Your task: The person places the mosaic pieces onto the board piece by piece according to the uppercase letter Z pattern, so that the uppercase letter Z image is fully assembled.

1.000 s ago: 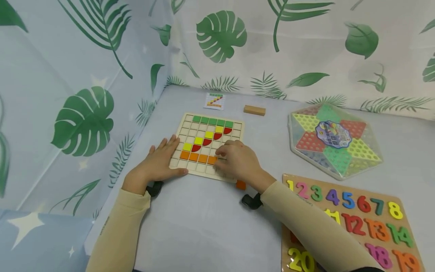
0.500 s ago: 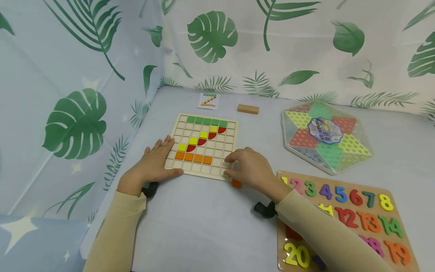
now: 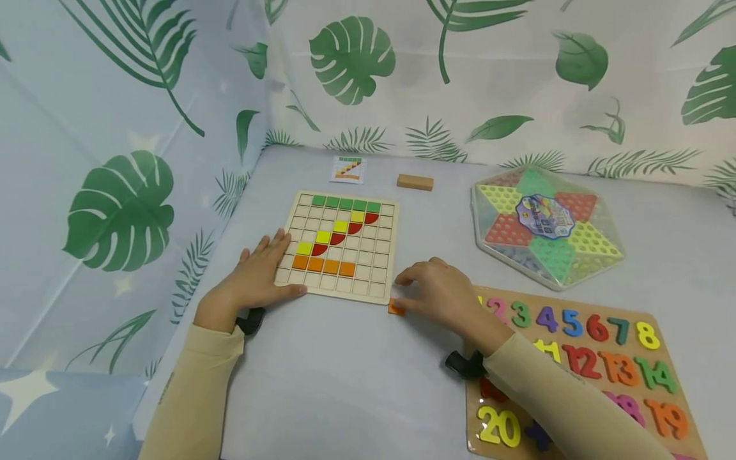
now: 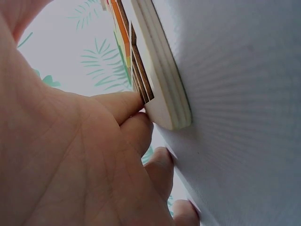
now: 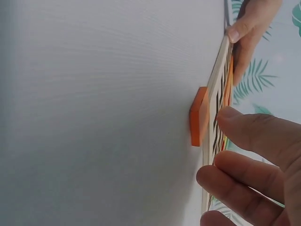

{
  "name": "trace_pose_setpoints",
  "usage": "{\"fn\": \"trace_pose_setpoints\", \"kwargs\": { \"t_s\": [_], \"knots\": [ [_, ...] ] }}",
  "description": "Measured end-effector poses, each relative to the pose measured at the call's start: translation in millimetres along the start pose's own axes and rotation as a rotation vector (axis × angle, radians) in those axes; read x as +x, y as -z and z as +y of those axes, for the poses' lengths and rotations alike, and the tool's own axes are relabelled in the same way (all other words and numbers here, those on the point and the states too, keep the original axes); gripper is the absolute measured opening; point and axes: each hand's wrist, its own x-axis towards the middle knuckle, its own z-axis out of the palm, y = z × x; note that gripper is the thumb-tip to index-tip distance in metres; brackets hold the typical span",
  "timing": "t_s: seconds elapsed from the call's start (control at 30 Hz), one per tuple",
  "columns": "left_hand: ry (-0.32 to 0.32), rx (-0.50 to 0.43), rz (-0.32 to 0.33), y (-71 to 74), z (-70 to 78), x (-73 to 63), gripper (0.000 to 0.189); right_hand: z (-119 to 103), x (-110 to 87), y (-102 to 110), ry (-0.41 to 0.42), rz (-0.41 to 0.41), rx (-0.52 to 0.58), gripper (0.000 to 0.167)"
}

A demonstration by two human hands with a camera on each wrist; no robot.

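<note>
A wooden grid board (image 3: 368, 255) lies on the table, with a row of green tiles (image 3: 345, 204), a diagonal of yellow squares (image 3: 323, 237) and red quarter-round pieces (image 3: 337, 239), and a row of orange tiles (image 3: 331, 266). My left hand (image 3: 253, 275) rests at the board's left edge, thumb along the near corner and fingers spread on its side. Just off the near right corner lies a loose orange tile (image 3: 397, 306). Over it hovers my right hand (image 3: 443, 297), thumb and fingers apart; the right wrist view shows a gap between the thumb (image 5: 235, 125) and this tile (image 5: 200, 117).
Behind the board lie a pattern card (image 3: 348, 170) with a Z shape and a small wooden block (image 3: 415, 183). A wrapped star-shaped checkers board (image 3: 546, 227) is at the right. Below it, a number puzzle board (image 3: 575, 345) lies partly under my right forearm.
My right hand has drawn back from the orange row, right and toward me, to the loose orange tile. The left hand stays at the board's edge. The head view shifted slightly.
</note>
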Motion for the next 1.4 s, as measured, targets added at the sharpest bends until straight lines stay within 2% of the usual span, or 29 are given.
{"fn": "trace_pose_setpoints", "kwargs": {
  "t_s": [0.17, 0.43, 0.7, 0.97, 1.17, 1.4],
  "knots": [
    [-0.002, -0.014, 0.003, 0.8, -0.6, -0.6, 0.113, -0.2, -3.4, -2.3, 0.038, 0.011, -0.026, 0.039],
    [-0.003, -0.005, -0.004, 0.0, -0.4, -0.3, 0.113, -4.9, -6.9, -6.3, 0.117, 0.004, -0.082, 0.027],
    [0.007, -0.001, -0.007, 0.9, 2.0, -0.8, 0.113, -0.4, -2.2, -0.4, 0.122, 0.021, -0.093, 0.024],
    [0.009, -0.008, -0.011, 1.6, 1.8, -1.6, 0.112, -8.1, 14.5, 2.4, 0.135, 0.076, -0.01, 0.022],
    [0.016, -0.015, -0.01, 0.2, -0.6, -1.8, 0.112, -20.3, 33.2, -4.4, 0.136, 0.057, 0.012, 0.024],
    [0.009, -0.005, -0.008, 1.9, 1.0, -1.5, 0.112, -29.9, 51.0, -9.9, 0.142, 0.02, -0.015, 0.025]
  ]
}}
